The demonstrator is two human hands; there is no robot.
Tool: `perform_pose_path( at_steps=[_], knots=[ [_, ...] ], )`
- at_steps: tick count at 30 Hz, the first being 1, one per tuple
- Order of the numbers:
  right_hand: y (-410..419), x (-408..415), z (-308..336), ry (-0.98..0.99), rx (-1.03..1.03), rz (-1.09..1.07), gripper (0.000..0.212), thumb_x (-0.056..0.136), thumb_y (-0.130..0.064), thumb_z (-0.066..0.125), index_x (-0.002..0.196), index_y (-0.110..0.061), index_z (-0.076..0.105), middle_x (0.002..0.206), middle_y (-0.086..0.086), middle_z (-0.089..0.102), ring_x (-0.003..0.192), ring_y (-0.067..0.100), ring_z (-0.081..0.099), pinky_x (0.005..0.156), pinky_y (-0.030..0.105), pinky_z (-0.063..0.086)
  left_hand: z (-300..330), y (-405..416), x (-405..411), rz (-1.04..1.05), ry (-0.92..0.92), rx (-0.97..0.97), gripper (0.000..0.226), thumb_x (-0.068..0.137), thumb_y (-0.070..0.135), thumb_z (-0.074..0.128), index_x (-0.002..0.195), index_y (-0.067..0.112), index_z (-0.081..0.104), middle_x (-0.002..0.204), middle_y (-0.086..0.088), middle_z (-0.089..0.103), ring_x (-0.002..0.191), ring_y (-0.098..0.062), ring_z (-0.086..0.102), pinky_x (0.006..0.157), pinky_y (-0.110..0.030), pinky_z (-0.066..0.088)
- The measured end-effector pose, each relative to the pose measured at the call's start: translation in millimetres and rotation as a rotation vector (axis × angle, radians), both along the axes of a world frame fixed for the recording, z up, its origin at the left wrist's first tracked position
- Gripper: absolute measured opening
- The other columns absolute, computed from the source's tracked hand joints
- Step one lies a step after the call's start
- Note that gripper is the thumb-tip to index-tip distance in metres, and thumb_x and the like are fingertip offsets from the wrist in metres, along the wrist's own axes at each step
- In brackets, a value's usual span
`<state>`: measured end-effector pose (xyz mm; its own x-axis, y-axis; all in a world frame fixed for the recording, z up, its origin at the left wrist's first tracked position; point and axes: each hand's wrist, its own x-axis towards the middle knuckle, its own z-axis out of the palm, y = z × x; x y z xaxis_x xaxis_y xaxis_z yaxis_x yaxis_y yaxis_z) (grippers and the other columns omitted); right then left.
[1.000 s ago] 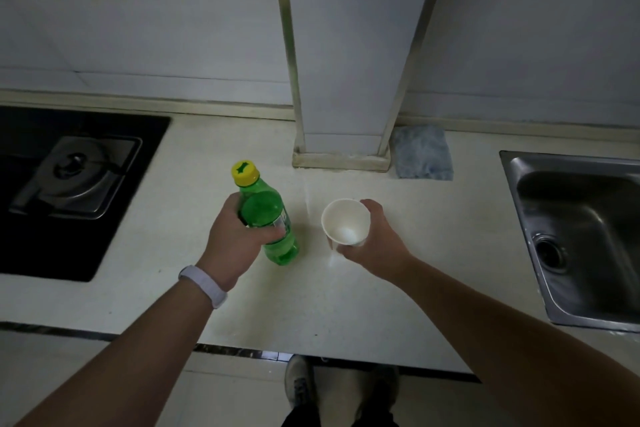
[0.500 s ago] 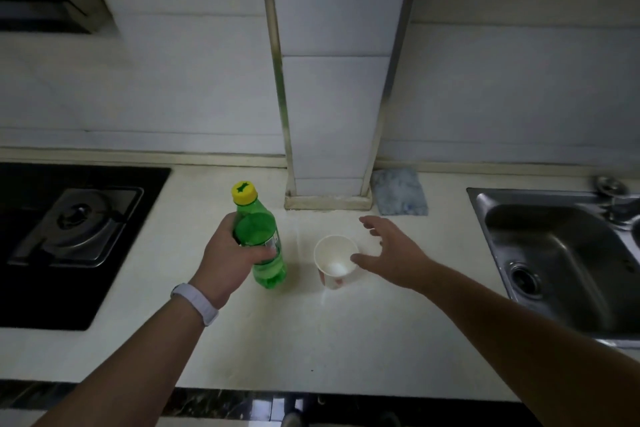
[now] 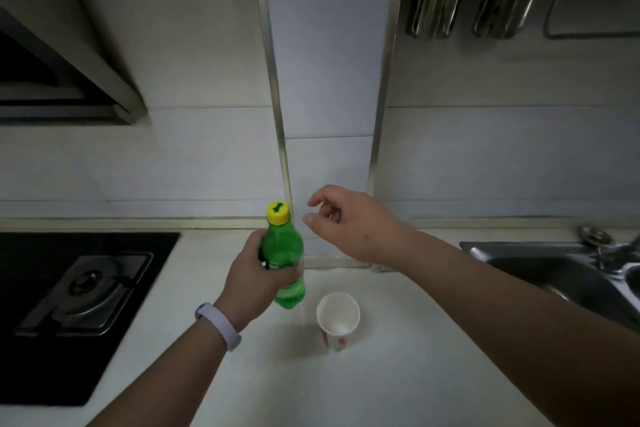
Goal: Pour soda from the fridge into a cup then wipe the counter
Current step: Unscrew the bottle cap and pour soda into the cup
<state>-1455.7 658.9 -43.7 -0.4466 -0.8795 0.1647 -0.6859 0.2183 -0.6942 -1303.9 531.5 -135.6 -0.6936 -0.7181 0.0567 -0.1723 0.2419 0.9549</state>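
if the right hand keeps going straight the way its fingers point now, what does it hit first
Most likely the yellow screw cap on the green plastic soda bottle that the left hand grips. The right hand, fingers open, points left at cap height with only a small gap; depth between them is unclear.

ok so I've got a pale surface (image 3: pixel 398 374) here; white paper cup (image 3: pixel 338 318) standing upright on it; black stove (image 3: pixel 69 305) set in left; sink (image 3: pixel 554 274) right
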Motion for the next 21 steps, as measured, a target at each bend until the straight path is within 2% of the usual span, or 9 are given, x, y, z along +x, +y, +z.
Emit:
perform_pose_path(
  at_steps=[3, 7, 10, 15, 21],
  knots=[
    [-5, 10, 20, 0.111, 0.056, 0.056, 0.039, 0.088, -0.056, 0.057, 0.117, -0.029, 0.055, 0.086, -0.011, 0.062, 0.078, 0.006, 0.059, 0.072, 0.03, 0.051, 2, 2, -2, -0.037, -0.032, -0.028, 0.056, 0.057, 0.025, 0.086, 0.106, 0.038, 0.061, 0.094, 0.016, 0.071, 0.084, -0.002, 0.066, 0.074, -0.028, 0.052],
    [-9, 13, 26, 0.29, 0.118, 0.076, 0.039, 0.087, -0.058, 0.058, 0.112, -0.027, 0.057, 0.075, -0.009, 0.059, 0.067, 0.005, 0.052, 0.062, 0.032, 0.045, 0, 6, 0, -0.067, -0.068, -0.077, 0.061, 0.053, 0.036, 0.083, 0.11, 0.041, 0.06, 0.096, 0.016, 0.07, 0.086, -0.004, 0.066, 0.074, -0.029, 0.055],
    [-10, 10, 23, 0.319, 0.165, 0.077, 0.038, 0.087, -0.057, 0.059, 0.109, -0.026, 0.059, 0.073, -0.008, 0.056, 0.064, 0.006, 0.048, 0.058, 0.028, 0.037, -3, 7, 2, -0.078, -0.085, -0.09, 0.062, 0.054, 0.035, 0.084, 0.111, 0.038, 0.06, 0.098, 0.011, 0.07, 0.088, -0.008, 0.066, 0.073, -0.026, 0.053],
    [-13, 8, 21, 0.323, 0.249, 0.089, 0.038, 0.086, -0.057, 0.06, 0.109, -0.026, 0.06, 0.076, -0.008, 0.056, 0.066, 0.006, 0.049, 0.057, 0.025, 0.036, -9, 6, 6, -0.112, -0.091, -0.076, 0.055, 0.06, 0.024, 0.087, 0.106, 0.037, 0.062, 0.093, 0.012, 0.071, 0.083, -0.003, 0.066, 0.073, -0.027, 0.054],
    [-15, 13, 21, 0.381, 0.32, 0.162, 0.034, 0.092, -0.052, 0.055, 0.11, -0.023, 0.056, 0.076, -0.012, 0.047, 0.066, 0.004, 0.044, 0.054, 0.023, 0.03, -17, 2, 10, -0.16, -0.078, -0.042, 0.057, 0.058, 0.026, 0.089, 0.102, 0.05, 0.061, 0.096, 0.019, 0.07, 0.088, -0.002, 0.066, 0.079, -0.029, 0.057]
  ],
)
